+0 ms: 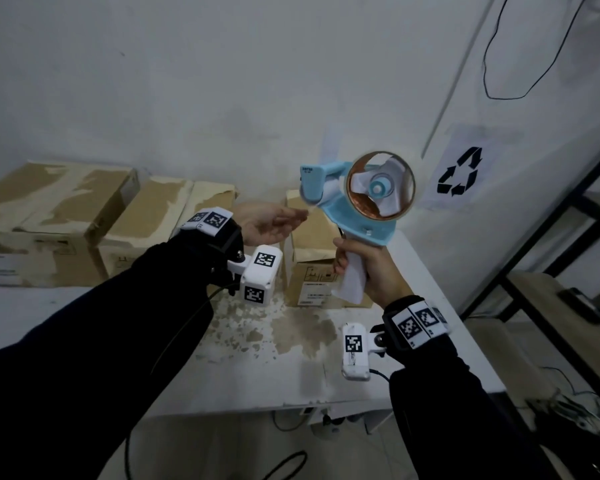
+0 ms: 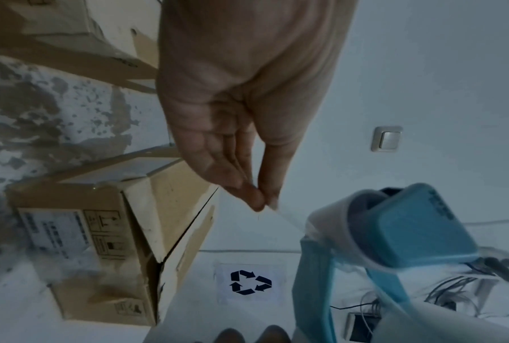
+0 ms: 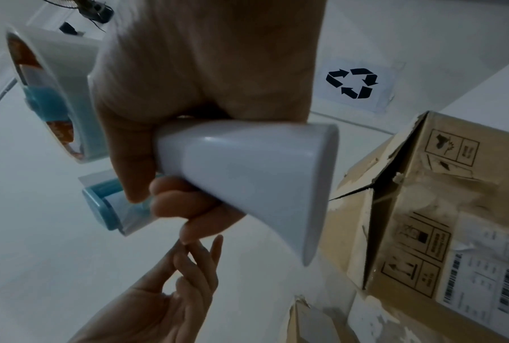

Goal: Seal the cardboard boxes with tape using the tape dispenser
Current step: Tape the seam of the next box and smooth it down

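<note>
My right hand grips the white handle of a blue tape dispenser and holds it up in the air above the table's back right. The dispenser carries a nearly used-up roll of clear tape. My left hand pinches the free end of the tape between thumb and fingertips, just left of the dispenser's roller. Below and behind both hands stands a small cardboard box whose top flaps gape along the seam.
A row of worn cardboard boxes lines the wall at the left on the white, peeling table. A recycling sign hangs on the wall. A black-framed shelf and cables stand to the right.
</note>
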